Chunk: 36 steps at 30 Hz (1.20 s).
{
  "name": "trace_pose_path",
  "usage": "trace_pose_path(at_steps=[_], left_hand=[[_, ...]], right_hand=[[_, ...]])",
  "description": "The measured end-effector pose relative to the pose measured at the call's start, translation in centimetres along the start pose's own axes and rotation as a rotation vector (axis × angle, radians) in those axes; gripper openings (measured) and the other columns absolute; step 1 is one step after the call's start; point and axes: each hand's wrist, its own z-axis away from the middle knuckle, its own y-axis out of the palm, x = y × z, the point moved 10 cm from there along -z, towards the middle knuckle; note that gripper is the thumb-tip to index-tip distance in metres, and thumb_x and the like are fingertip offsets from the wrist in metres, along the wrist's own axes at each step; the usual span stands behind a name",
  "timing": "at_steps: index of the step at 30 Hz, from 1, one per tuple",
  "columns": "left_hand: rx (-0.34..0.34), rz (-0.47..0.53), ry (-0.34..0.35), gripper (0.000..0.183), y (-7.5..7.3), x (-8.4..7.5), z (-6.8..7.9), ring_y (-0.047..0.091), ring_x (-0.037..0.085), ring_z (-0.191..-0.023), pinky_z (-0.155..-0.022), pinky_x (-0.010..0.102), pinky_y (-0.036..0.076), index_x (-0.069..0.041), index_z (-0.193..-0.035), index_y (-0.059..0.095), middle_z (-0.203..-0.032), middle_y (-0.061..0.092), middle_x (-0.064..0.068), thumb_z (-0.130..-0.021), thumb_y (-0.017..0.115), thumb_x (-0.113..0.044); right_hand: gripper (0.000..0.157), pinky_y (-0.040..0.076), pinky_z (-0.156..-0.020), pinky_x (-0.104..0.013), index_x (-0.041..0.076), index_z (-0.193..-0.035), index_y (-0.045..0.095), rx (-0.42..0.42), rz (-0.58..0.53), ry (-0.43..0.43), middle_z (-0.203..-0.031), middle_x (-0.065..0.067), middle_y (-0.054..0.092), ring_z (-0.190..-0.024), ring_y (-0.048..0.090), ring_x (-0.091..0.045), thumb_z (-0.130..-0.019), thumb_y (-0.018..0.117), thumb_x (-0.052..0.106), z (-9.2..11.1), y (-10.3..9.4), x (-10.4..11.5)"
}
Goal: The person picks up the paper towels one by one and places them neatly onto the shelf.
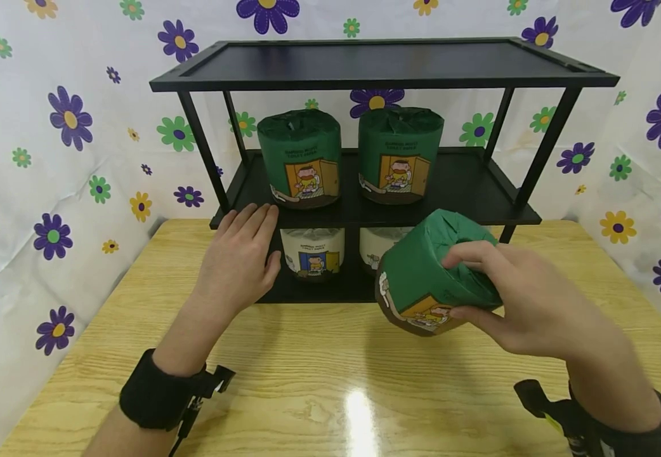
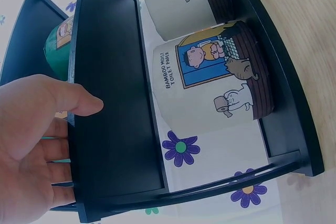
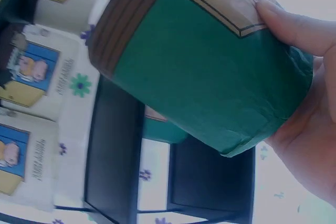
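Note:
My right hand (image 1: pixel 542 298) grips a green-wrapped toilet paper roll (image 1: pixel 422 273) by its crumpled top end, thumb on the printed side. The roll is tilted and held in front of the rack's right half. In the right wrist view the thumb presses the wrapper near the picture. My left hand (image 1: pixel 239 254) rests with straight fingers on the left front edge of the middle shelf (image 1: pixel 347 219); its thumb hangs below that edge. Just right of those fingers, a green toilet paper roll (image 1: pixel 302 143) stands upright on the shelf, with a second green roll (image 1: pixel 401 139) beside it.
The black rack (image 1: pixel 387 60) stands on a wooden table (image 1: pixel 302 368). White-wrapped rolls stand on its bottom shelf, one (image 1: pixel 313 247) at the left and another (image 1: pixel 372 244) partly hidden by the held roll. A flower-print cloth (image 1: pixel 96 57) hangs behind and at the sides.

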Motion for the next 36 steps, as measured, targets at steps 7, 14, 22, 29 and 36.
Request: trace_pose_path(at_steps=[7, 14, 22, 29, 36], left_hand=[[0.005, 0.005, -0.004, 0.059, 0.1, 0.1, 0.1, 0.052, 0.041, -0.132, -0.113, 0.056, 0.038, 0.005, -0.141, 0.052, -0.142, 0.055, 0.023, -0.090, 0.065, -0.021], [-0.010, 0.011, -0.001, 0.058, 0.1, 0.1, 0.2, 0.052, 0.041, -0.131, -0.112, 0.056, 0.039, 0.005, -0.140, 0.052, -0.142, 0.056, 0.023, -0.089, 0.065, -0.020], [-0.012, 0.013, 0.003, 0.057, 0.1, 0.1, 0.1, 0.052, 0.040, -0.131, -0.112, 0.056, 0.039, 0.005, -0.140, 0.053, -0.142, 0.056, 0.022, -0.090, 0.064, -0.020], [-0.014, 0.015, 0.005, 0.057, 0.1, 0.1, 0.1, 0.052, 0.040, -0.131, -0.112, 0.056, 0.039, 0.005, -0.140, 0.053, -0.141, 0.056, 0.022, -0.089, 0.064, -0.020], [-0.018, 0.016, 0.004, 0.057, 0.0, 0.1, 0.1, 0.052, 0.040, -0.131, -0.112, 0.055, 0.039, 0.005, -0.139, 0.053, -0.141, 0.056, 0.022, -0.089, 0.064, -0.020]], right_hand=[[0.071, 0.058, -0.068, -0.053, 0.003, -0.121, 0.055, -0.185, 0.087, 0.045, -0.100, -0.018, 0.067, -0.086, 0.067, -0.035, -0.093, 0.041, 0.066, 0.9, -2.8, -0.5], [0.071, 0.053, -0.069, -0.065, 0.000, -0.115, 0.060, -0.290, 0.169, 0.143, -0.103, -0.029, 0.066, -0.087, 0.064, -0.049, -0.091, 0.050, 0.066, 1.2, -4.5, -1.7], [0.051, 0.048, -0.067, -0.060, 0.000, -0.123, 0.059, -0.404, 0.358, 0.253, -0.098, -0.029, 0.065, -0.077, 0.058, -0.051, -0.083, 0.078, 0.025, 2.0, -6.1, -3.5], [0.070, 0.044, -0.067, -0.053, 0.003, -0.130, 0.057, -0.286, 0.407, 0.332, -0.089, -0.028, 0.070, -0.073, 0.061, -0.042, -0.067, 0.088, 0.006, 1.6, -5.2, -5.2], [0.071, 0.045, -0.080, -0.056, 0.007, -0.132, 0.057, -0.174, 0.375, 0.354, -0.107, -0.024, 0.068, -0.096, 0.064, -0.044, -0.069, 0.089, 0.006, 1.0, -4.1, -5.3]])
